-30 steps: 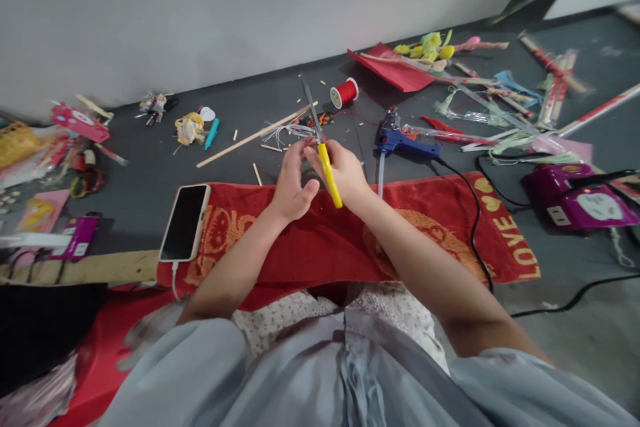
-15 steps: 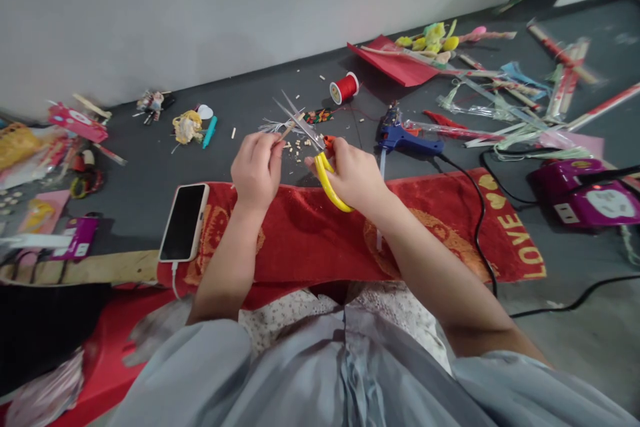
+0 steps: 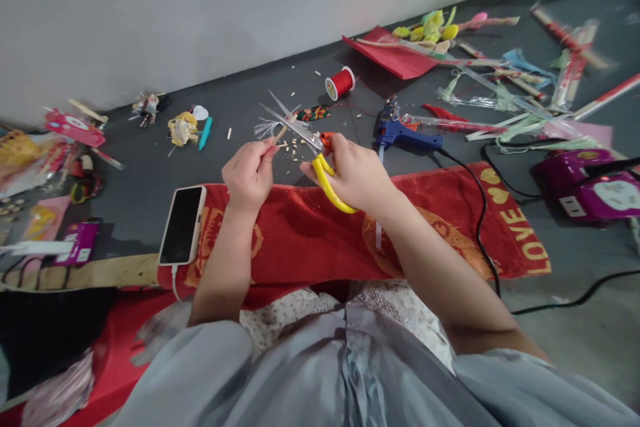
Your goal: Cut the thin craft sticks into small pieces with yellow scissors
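My right hand (image 3: 356, 173) grips yellow-handled scissors (image 3: 327, 180) whose metal blades stand apart and point up-left. My left hand (image 3: 249, 173) pinches a short thin wooden stick (image 3: 281, 134), its tip lying between the blades. Small cut wooden bits (image 3: 294, 144) are scattered on the dark floor just beyond both hands. Both forearms rest over a red towel (image 3: 310, 240) with gold print.
A phone (image 3: 183, 224) lies on the towel's left end. A blue glue gun (image 3: 407, 137) with a black cord, a red thread spool (image 3: 341, 83), a purple power strip (image 3: 590, 190), red paper (image 3: 393, 57) and craft sticks lie right. Craft clutter covers the left floor.
The long stick that lay on the floor is gone from there; my left hand now holds a short piece. The scissors went from blades together and upright to blades apart over it. Cut bits appeared.
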The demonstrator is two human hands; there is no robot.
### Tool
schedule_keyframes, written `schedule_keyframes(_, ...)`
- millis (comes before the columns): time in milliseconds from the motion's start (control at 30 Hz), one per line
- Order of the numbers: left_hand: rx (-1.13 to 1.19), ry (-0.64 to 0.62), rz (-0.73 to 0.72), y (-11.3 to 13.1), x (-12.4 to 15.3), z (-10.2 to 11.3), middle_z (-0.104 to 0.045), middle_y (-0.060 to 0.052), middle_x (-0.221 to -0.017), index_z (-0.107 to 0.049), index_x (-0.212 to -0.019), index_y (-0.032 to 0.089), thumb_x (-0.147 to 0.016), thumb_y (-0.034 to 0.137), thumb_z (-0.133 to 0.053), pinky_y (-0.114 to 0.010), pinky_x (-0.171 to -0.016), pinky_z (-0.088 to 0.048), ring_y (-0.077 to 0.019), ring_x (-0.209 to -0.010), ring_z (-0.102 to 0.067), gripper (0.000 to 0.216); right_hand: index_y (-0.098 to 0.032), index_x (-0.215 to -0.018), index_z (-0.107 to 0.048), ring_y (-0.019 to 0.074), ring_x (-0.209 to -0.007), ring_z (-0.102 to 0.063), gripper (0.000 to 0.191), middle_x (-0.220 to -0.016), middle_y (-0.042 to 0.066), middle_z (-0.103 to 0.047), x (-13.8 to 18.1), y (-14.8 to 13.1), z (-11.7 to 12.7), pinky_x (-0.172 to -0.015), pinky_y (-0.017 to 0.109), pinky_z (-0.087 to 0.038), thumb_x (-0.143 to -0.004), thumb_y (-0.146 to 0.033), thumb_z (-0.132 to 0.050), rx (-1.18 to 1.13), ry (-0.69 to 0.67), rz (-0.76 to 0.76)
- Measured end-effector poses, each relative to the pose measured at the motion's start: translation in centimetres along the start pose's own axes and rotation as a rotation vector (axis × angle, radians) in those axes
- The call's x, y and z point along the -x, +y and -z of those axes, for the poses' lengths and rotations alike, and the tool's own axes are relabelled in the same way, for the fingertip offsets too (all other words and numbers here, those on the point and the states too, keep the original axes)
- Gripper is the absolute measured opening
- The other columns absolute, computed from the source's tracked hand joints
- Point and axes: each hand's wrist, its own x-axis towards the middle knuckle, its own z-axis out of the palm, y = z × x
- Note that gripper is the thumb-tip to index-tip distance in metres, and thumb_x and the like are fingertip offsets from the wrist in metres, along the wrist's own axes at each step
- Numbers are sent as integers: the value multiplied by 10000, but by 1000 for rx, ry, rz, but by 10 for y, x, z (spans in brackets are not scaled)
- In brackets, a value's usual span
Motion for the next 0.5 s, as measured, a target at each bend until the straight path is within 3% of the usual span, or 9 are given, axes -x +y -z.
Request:
schedule_keyframes(200,21,-38,51,2,0,1,-708,-25,-775,-660,-905,204,-940,437,-463,-273,-788,-525,-131,-765,-674,308,-172,-960,-499,219,-696,-585,625,-801,98,-631,0,2,-2,-651,327,-386,-832,-760,-331,-19,2,13)
schedule_keyframes(500,-95,-7,-25,1,-1,-1,-736,-29,-758,-679,-857,198,-944,444,-445,-226,-691,-529,-114,-728,-690,351,-175,-937,-496,213,-687,-571,624,-803,95,-622,-1,4,-3,-652,326,-378,-828,-768,-334,-23,-14,5)
